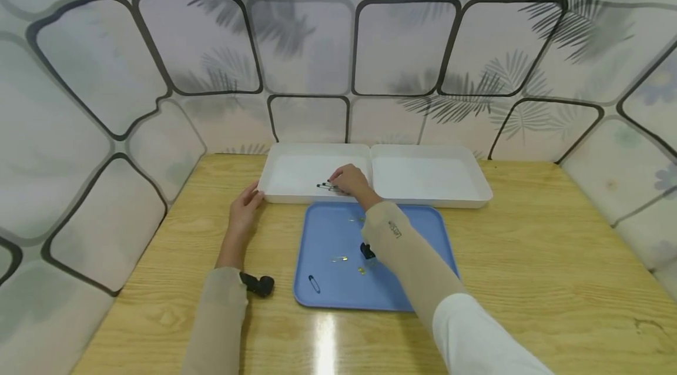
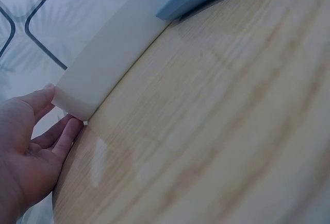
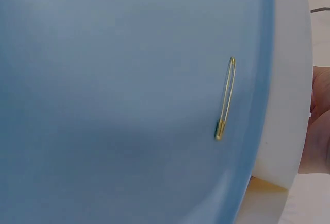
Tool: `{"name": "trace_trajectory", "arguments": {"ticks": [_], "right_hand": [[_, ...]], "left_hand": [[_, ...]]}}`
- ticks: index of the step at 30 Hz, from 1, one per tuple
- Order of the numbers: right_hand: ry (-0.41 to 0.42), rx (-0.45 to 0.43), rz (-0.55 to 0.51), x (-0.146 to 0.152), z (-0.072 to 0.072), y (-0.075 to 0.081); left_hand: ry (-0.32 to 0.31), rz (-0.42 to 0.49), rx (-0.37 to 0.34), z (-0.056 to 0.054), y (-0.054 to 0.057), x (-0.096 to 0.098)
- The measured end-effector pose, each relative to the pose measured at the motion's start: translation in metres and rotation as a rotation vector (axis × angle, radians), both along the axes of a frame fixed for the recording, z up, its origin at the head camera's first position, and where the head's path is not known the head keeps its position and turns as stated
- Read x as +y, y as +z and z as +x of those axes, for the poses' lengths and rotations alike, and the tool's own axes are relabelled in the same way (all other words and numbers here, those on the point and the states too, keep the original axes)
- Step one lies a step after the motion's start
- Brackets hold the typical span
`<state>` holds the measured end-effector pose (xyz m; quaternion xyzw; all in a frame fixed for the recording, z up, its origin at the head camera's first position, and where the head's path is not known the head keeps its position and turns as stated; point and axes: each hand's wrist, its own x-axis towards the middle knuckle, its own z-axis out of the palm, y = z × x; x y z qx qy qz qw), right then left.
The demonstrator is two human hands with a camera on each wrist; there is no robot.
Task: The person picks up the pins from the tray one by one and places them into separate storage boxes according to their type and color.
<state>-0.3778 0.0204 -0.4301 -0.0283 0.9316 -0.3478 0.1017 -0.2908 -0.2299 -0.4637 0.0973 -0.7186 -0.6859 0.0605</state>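
My left hand (image 1: 245, 210) holds the front left corner of the left white tray (image 1: 296, 163). In the left wrist view its thumb lies on the tray's side and the other fingers touch the bottom corner. Over that tray, my right hand (image 1: 351, 180) has bent fingers close above several black safety pins (image 1: 325, 187); whether it pinches one is too small to tell. On the blue tray (image 1: 322, 228) lie a black safety pin (image 1: 314, 284), a gold safety pin (image 1: 339, 259) and small gold pieces (image 1: 361, 270). The right wrist view shows a gold safety pin (image 3: 226, 98) near the blue tray's edge.
A second white tray (image 1: 428, 172) stands against the right side of the first. Both are at the table's back, before a patterned cloth wall (image 1: 307, 46). The blue tray sits in front of them on the wooden table (image 1: 529, 257). My right forearm crosses the blue tray.
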Motion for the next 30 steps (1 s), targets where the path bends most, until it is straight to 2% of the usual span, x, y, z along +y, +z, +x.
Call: {"name": "trace_trajectory", "arguments": {"ticks": [7,13,17,19,25,30], "right_hand": [[0.035,0.046,-0.017,0.006,0.004,0.007],[0.067,0.086,-0.167,0.004,0.020,0.027],[0.088,0.096,-0.274,-0.001,0.044,0.043],[0.112,0.117,-0.295,-0.004,0.060,0.050],[0.190,0.189,-0.289,-0.014,0.108,0.061],[0.191,0.162,-0.297,-0.012,0.141,0.061]], "left_hand": [[-0.005,-0.011,0.002,-0.001,-0.001,0.001],[-0.002,-0.027,0.000,-0.002,-0.001,0.000],[-0.001,-0.025,-0.002,-0.002,-0.002,-0.001],[0.004,-0.014,-0.010,-0.001,-0.002,-0.001],[0.025,0.022,-0.013,-0.002,0.000,-0.002],[0.011,0.016,-0.030,-0.003,0.000,0.000]]}}
